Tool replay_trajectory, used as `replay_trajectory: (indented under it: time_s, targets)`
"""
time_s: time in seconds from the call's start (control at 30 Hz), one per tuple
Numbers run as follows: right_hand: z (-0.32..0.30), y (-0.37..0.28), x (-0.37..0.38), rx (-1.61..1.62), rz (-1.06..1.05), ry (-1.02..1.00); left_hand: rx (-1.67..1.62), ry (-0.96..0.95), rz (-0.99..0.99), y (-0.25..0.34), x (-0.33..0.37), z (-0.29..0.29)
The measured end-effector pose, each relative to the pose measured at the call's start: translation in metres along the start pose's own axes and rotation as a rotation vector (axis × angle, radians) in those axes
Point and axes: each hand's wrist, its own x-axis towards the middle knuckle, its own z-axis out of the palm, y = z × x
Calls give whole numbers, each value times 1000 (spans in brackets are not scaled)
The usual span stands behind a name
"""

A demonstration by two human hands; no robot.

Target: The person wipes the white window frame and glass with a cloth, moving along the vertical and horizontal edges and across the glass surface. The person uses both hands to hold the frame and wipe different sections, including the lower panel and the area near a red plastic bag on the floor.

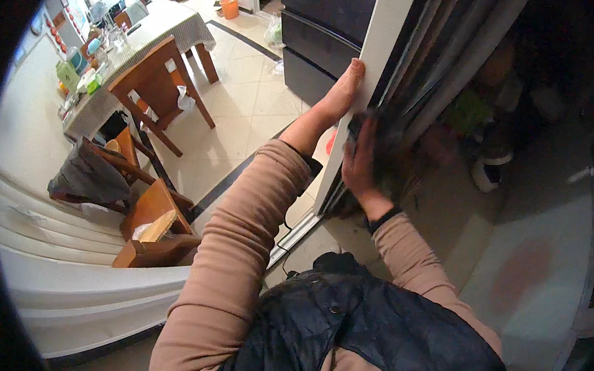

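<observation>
A tall white door frame [385, 28] stands upright in front of me, with dark-edged door panels [447, 51] along its right side. My left hand [340, 97] is closed on the frame's left edge, thumb pointing up; its other fingers are mostly hidden. Lower down and to the right, my right hand [360, 164] presses against the frame's other side, fingers upward. Something dark and blurred [380, 126] lies at its fingers, and its kind cannot be made out. The floor track [296, 238] runs below the frame.
Beyond the doorway stand a dark refrigerator [321, 51], a cloth-covered table [187, 29], wooden chairs [153, 80] and an orange bucket [230, 7]. At left, a grey cloth [92, 175] hangs over a chair near white curtains [92, 302]. Shoes [485, 176] lie in the shadow at right.
</observation>
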Motion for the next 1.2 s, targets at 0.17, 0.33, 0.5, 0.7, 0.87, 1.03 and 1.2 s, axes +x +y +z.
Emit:
replay_trajectory:
  time_s: [0.17,0.33,0.5,0.7,0.87,1.03,1.2]
  targets:
    - [-17,-27,77,-59,-164,200,-22,-89,-7,6,-4,-3]
    - [8,1,6,-256,-20,-79,24,-6,-31,10,-10,0]
    - [10,40,-75,-235,28,-390,92,-13,0,10,-7,-2]
    - [-8,14,34,-164,-157,50,14,-44,-1,8,-6,-3]
    - [-24,-18,118,-281,-279,304,-6,-92,-19,-2,1,-13]
    - [-9,6,64,-182,-283,180,-90,-161,-182,-32,9,-33]
    - [-11,28,-19,-121,-33,-194,13,-62,-133,-46,10,-32]
